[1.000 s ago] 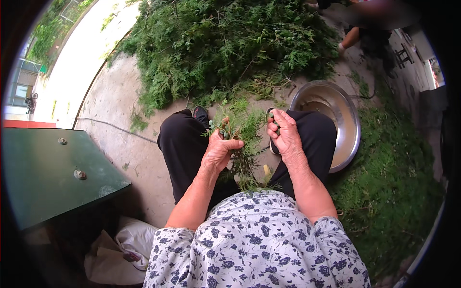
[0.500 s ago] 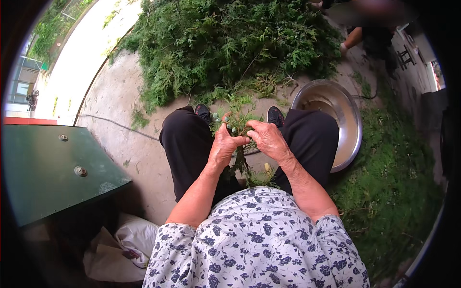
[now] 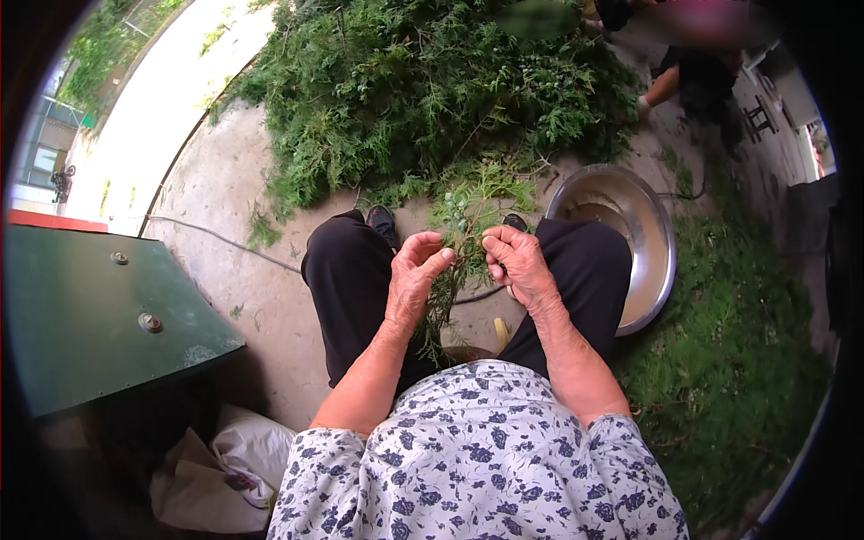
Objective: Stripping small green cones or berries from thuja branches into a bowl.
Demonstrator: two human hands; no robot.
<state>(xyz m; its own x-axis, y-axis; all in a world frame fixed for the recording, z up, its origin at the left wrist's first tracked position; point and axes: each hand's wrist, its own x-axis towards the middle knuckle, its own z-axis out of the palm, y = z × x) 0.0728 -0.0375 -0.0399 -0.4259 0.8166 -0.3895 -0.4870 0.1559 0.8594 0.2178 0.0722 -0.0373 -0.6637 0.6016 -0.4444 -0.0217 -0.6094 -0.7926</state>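
Note:
I sit with both hands raised over my lap, between my knees in black trousers. My left hand [image 3: 414,274] holds a green leafy sprig [image 3: 457,236] by its stem; the sprig hangs down between my hands. My right hand [image 3: 519,263] pinches the same sprig near its top with thumb and fingers. A round metal basin [image 3: 650,261] stands on the ground just right of my right knee. A big heap of cut green branches [image 3: 432,90] lies on the concrete in front of my feet.
A green metal box [image 3: 90,315] stands at my left, with a white bag [image 3: 225,463] on the ground beside it. A thin hose [image 3: 216,238] crosses the concrete. More greenery [image 3: 738,378] covers the ground at right. Another person [image 3: 693,72] sits at far upper right.
My right hand has come in from beside my right knee to meet the left hand at the sprig. Both hands have risen slightly and now pinch the sprig together.

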